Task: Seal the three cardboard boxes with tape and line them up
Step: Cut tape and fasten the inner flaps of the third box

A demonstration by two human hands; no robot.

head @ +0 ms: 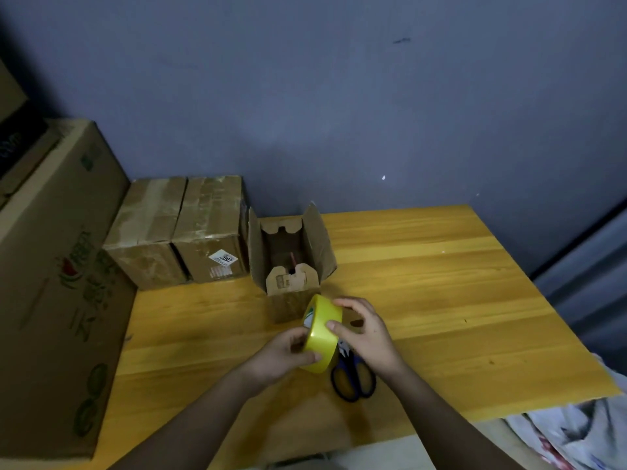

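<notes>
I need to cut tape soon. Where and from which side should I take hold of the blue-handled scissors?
Take the blue-handled scissors by their two loop handles, coming from the near table edge. The loops point toward you and lie flat and exposed on the yellow wooden table, while the blade end is hidden under the yellow tape roll and right hand.

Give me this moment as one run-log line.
left hand: grips tape roll | right hand: fingers on roll | open box: flaps up, unsealed | two taped boxes: side by side | scissors: on table
</notes>
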